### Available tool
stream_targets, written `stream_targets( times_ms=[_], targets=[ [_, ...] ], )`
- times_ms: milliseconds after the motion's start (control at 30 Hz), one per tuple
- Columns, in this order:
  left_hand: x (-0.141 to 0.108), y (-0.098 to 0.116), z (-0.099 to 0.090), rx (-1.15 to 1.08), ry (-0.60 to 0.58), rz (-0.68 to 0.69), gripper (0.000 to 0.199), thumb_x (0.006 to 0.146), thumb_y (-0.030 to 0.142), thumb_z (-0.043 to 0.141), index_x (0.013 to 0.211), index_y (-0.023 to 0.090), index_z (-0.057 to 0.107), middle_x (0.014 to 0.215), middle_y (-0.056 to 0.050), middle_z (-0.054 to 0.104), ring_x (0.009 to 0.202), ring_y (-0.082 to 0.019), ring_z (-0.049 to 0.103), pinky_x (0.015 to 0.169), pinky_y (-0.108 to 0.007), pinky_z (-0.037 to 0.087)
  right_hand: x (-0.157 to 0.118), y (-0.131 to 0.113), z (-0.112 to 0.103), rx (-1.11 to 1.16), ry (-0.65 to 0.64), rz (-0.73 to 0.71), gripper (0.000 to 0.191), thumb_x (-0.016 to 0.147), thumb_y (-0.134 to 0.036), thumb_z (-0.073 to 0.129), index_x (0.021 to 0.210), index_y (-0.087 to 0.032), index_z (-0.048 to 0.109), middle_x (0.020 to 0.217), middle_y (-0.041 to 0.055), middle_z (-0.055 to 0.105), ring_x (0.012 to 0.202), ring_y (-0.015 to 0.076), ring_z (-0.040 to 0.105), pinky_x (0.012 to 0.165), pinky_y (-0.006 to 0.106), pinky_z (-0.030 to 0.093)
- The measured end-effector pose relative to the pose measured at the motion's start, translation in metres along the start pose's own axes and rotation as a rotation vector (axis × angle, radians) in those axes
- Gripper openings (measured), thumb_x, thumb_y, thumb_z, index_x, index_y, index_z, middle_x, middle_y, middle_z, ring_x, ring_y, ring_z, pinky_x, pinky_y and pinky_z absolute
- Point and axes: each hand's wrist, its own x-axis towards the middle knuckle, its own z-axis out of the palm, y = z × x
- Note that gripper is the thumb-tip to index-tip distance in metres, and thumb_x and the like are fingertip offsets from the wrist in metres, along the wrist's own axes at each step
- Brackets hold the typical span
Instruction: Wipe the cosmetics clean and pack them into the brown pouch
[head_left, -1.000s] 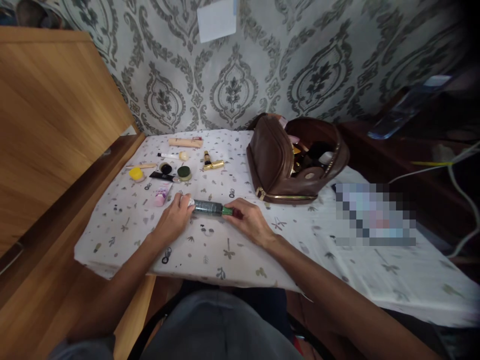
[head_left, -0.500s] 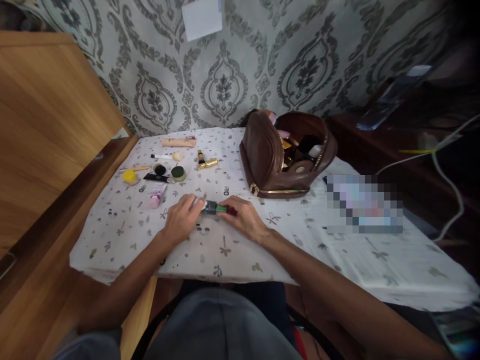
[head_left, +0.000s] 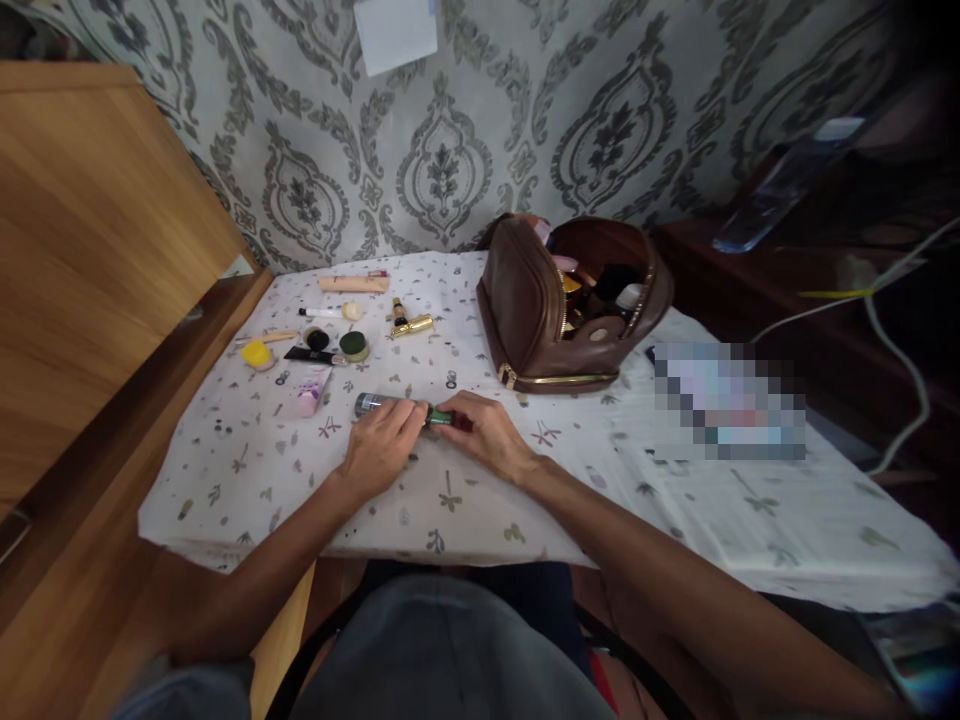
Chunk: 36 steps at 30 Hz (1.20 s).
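Observation:
On the tabletop, the fingers of my left hand (head_left: 384, 442) are closed over a slim dark grey cylindrical bottle (head_left: 367, 403), whose left end sticks out. Right beside it, my right hand (head_left: 486, 433) is closed around a small green bottle (head_left: 440, 417) with a dark red end mostly under the fingers. The two bottles lie end to end; whether they touch is hidden. Left of my hands lie a pink tube (head_left: 306, 392), a black tube (head_left: 311, 356) and a dark green-lidded jar (head_left: 354, 347).
An open brown leather makeup bag (head_left: 529, 310), full of cosmetics, stands at the back right. Further items include a gold lipstick (head_left: 412, 327), a makeup brush (head_left: 330, 312), a yellow-lidded jar (head_left: 256, 353) and a peach pouch (head_left: 354, 285). A blurred-out flat object (head_left: 727, 400) lies at right.
My left hand has moved slightly right and over the grey bottle, whose left end now shows past the fingers. My right hand has stayed in place.

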Motion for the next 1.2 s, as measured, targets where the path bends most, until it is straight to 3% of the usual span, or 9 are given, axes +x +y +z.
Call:
stream_targets(
  times_ms=[133,300,467,633,933,1200],
  targets=[
    [-0.005,-0.003,0.0,0.026,-0.013,-0.096,0.027,0.102,0.019,0.035,0.111,0.017,0.06,0.087,-0.007,0.068,0.078,-0.02,0.063,0.065,-0.03,0.043,0.0,0.0,-0.001,-0.015,-0.005,0.006,0.01,0.082,-0.021,0.072,0.092,-0.019,0.071,0.076,0.0005,0.061,0.065,0.0135,0.055,0.064,0.026,0.045],
    [-0.009,-0.01,-0.005,0.048,-0.211,-0.232,0.027,0.102,0.026,0.036,0.092,0.018,0.059,0.083,-0.006,0.066,0.076,-0.02,0.064,0.057,-0.028,0.042,0.0,-0.002,-0.002,-0.029,-0.007,0.01,0.01,0.082,-0.018,0.072,0.092,-0.017,0.07,0.077,0.0009,0.061,0.065,0.0129,0.056,0.063,0.025,0.045],
    [-0.005,-0.013,-0.015,0.021,-0.395,-0.323,0.03,0.104,0.03,0.032,0.094,0.018,0.058,0.088,-0.008,0.067,0.084,-0.02,0.066,0.059,-0.026,0.043,0.0,-0.002,-0.002,-0.045,-0.014,0.012,0.009,0.084,-0.021,0.071,0.092,-0.019,0.07,0.076,0.0008,0.062,0.064,0.0128,0.055,0.062,0.024,0.044],
    [-0.004,-0.019,-0.019,0.057,-0.489,-0.427,0.03,0.104,0.029,0.029,0.101,0.017,0.057,0.091,-0.009,0.069,0.086,-0.024,0.068,0.061,-0.029,0.044,-0.001,-0.001,-0.001,-0.054,-0.024,0.012,0.009,0.085,-0.024,0.07,0.092,-0.018,0.07,0.076,0.0013,0.062,0.064,0.0134,0.055,0.062,0.025,0.044],
    [-0.005,-0.032,-0.016,0.034,-0.461,-0.653,0.032,0.103,0.031,0.026,0.112,0.014,0.052,0.086,-0.01,0.072,0.082,-0.028,0.07,0.066,-0.033,0.044,-0.001,-0.004,-0.003,-0.041,-0.04,-0.012,0.015,0.09,-0.031,0.064,0.089,-0.017,0.069,0.074,0.0021,0.062,0.064,0.0139,0.056,0.061,0.025,0.044],
    [0.003,-0.023,-0.021,-0.117,-0.391,-0.684,0.026,0.102,0.031,0.031,0.114,0.016,0.049,0.089,-0.009,0.072,0.082,-0.027,0.07,0.069,-0.032,0.045,-0.002,-0.006,-0.001,-0.04,0.022,-0.019,0.01,0.089,-0.026,0.063,0.091,-0.018,0.069,0.079,0.0028,0.063,0.065,0.0137,0.057,0.062,0.025,0.045]
  ],
)
